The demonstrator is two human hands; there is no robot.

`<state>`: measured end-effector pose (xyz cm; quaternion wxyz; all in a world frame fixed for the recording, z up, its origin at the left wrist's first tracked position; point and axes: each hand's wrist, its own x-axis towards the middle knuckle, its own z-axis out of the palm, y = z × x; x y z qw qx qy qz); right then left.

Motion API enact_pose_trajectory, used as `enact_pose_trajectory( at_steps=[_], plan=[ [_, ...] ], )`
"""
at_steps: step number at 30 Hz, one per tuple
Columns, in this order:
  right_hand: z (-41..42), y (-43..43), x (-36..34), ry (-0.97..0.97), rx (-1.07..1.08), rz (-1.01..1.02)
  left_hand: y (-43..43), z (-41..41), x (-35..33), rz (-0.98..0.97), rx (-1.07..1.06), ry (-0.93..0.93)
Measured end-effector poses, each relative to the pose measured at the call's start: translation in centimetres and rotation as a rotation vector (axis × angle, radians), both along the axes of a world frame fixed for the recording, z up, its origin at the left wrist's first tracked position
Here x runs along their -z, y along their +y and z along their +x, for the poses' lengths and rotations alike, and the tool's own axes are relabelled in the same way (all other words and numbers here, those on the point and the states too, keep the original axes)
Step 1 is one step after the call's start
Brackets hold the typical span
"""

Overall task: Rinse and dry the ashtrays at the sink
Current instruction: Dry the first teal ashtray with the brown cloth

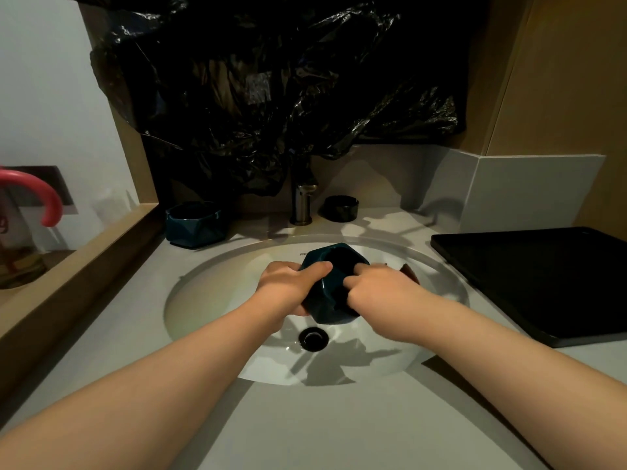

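A dark teal faceted ashtray is held tilted over the white sink basin, its hollow facing away from me. My left hand grips its left side, thumb over the rim. My right hand holds the right side with fingers reaching into the hollow. A second teal ashtray sits on the counter left of the faucet. A black round ashtray stands to the right of the faucet.
A black tray lies on the counter at the right. The drain sits below the held ashtray. Black plastic sheeting hangs over the wall behind the faucet. A wooden ledge runs along the left.
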<state>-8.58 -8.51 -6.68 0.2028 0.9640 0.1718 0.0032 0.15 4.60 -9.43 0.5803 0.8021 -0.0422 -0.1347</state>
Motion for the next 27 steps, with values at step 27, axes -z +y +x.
enact_pose_trajectory(
  at_steps=[27],
  plan=[
    [2.2, -2.3, -1.4, 0.058, -0.231, -0.446, 0.3, -0.1, 0.0, -0.083, 0.111, 0.100]
  ],
)
